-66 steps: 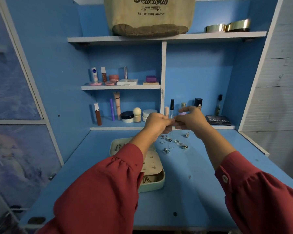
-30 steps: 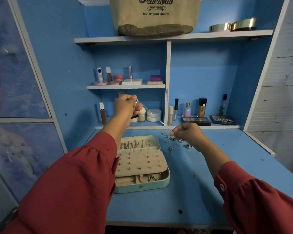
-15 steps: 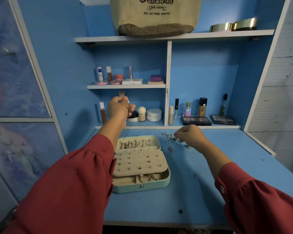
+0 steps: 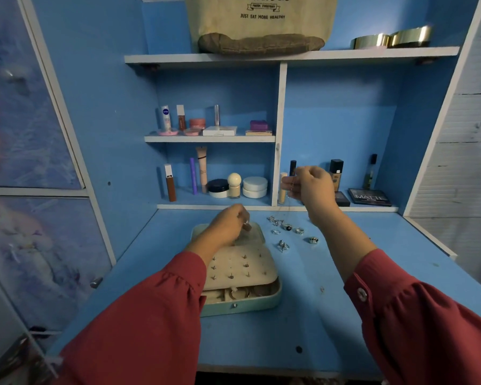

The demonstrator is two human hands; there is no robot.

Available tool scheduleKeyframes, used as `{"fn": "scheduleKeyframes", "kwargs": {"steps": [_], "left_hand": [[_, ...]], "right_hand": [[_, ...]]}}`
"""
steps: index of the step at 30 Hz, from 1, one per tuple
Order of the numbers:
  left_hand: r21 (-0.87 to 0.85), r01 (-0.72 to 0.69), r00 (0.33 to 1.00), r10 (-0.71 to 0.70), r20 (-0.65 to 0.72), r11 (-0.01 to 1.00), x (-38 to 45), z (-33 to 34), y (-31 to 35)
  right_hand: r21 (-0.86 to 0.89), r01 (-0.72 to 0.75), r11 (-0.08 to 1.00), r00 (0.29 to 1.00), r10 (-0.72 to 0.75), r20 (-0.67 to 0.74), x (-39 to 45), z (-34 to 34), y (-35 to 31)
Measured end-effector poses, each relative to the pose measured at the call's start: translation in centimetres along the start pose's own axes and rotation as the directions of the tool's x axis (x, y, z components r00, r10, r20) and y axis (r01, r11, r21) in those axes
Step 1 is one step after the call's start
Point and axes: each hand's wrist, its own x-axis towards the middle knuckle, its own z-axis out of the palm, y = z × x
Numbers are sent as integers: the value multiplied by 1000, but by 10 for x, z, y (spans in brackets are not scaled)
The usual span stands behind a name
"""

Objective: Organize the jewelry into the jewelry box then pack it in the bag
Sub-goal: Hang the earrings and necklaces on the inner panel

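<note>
An open pale green jewelry box (image 4: 242, 307) lies on the blue desk, its cream stud panel (image 4: 242, 269) dotted with several earrings. My left hand (image 4: 228, 225) hovers over the box's far lid compartment, fingers curled, pinching a small piece of jewelry. My right hand (image 4: 311, 186) is raised above the desk and pinches a thin chain (image 4: 289, 201) that hangs down toward the loose rings (image 4: 289, 232). Several silver rings lie right of the box. The beige canvas bag (image 4: 261, 26) sits on the top shelf.
Cosmetics bottles and jars (image 4: 233, 186) line the lower shelves at the back; a dark palette (image 4: 370, 197) lies at the right. Two gold tins (image 4: 392, 40) sit on the top shelf. The blue desk (image 4: 317, 329) extends toward me.
My left hand came down from shelf height to the box's lid compartment. My right hand rose from the loose rings, lifting the chain's end.
</note>
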Motion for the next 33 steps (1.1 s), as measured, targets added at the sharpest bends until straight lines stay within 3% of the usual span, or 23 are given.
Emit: {"fn": "scheduleKeyframes", "kwargs": {"steps": [5,9,14,18,22,29,33], "left_hand": [[94,-25,995,16,97,995,0,-1,-1],[239,-46,999,44,14,970,0,-14,-1],[203,-77,993,95,-77,976,2,-17,3],[273,-53,998,46,31,960,6,-12,10],[454,-66,980,-28,197,889,7,-4,16],[380,-87,983,18,180,921,11,-4,10],[461,-162,964,40,264,872,10,-3,13]], "right_hand": [[-5,48,999,998,-48,49,2,9,-17],[3,69,998,996,-69,58,1,14,-21],[-1,86,996,993,-86,78,-2,21,-21],[-44,121,992,985,-114,126,-5,27,-23],[-118,175,977,973,-153,172,-5,32,-27],[-204,234,951,952,-182,246,-5,37,-28],[-251,271,929,942,-201,270,-6,41,-24]]}}
